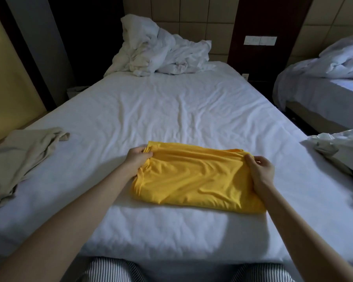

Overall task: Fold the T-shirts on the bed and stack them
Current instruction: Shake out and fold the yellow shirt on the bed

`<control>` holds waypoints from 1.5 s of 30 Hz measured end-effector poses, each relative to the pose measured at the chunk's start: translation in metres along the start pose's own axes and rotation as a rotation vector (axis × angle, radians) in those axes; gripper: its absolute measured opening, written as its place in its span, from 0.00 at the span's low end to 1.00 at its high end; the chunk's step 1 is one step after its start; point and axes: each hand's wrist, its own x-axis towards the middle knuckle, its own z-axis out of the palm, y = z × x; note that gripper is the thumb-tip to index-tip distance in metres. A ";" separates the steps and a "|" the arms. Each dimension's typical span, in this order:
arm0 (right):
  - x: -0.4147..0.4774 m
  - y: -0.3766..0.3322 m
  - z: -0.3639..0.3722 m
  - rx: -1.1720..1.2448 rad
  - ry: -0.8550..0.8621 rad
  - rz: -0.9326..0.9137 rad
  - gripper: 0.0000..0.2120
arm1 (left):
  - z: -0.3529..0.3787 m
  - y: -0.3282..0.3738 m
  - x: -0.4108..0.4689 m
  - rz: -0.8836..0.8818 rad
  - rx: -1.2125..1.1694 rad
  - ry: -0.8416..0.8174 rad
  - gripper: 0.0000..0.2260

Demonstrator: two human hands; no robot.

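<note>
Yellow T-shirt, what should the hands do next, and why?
Probably lift the far edge and fold it toward the near edge: the left hand and right hand each pinch a far corner of the wrinkled yellow fabric T-shirt, which lies as a wide rectangle.

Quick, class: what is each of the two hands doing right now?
Left hand: grips the left far edge of the yellow T-shirt.
Right hand: grips the right far edge of the same shirt.

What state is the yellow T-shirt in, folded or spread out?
Folded: the yellow T-shirt lies as a compact layered rectangle, no sleeves spread out; the left hand and right hand grip its ends.
</note>
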 end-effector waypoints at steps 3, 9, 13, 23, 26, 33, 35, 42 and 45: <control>0.012 -0.014 0.004 -0.244 -0.107 0.026 0.11 | 0.004 0.013 0.001 0.016 0.282 0.012 0.03; -0.031 -0.037 0.003 -0.474 -0.180 -0.709 0.19 | 0.039 0.021 -0.038 0.908 0.805 0.143 0.22; -0.048 -0.007 0.021 -0.997 -0.612 -0.711 0.49 | 0.088 -0.008 -0.056 0.791 1.218 -0.358 0.26; -0.015 0.013 -0.007 -1.054 -0.581 -0.415 0.26 | 0.065 -0.006 0.002 0.341 1.169 -0.237 0.30; -0.014 0.005 -0.010 -1.123 -0.604 -0.360 0.26 | 0.070 -0.002 -0.010 0.297 1.136 -0.172 0.29; -0.027 -0.041 0.020 -1.010 -0.414 -0.817 0.27 | 0.055 -0.007 -0.149 0.712 0.637 0.140 0.14; -0.024 -0.053 0.043 -0.951 -0.491 -0.873 0.25 | 0.049 -0.006 -0.167 0.350 0.585 -0.050 0.14; -0.015 -0.040 0.094 -1.032 -0.665 -0.573 0.36 | 0.060 -0.014 -0.161 -0.526 -0.627 -0.215 0.16; -0.023 -0.033 0.091 -0.987 -0.586 -0.591 0.34 | 0.073 -0.006 -0.166 -0.544 -0.768 -0.153 0.18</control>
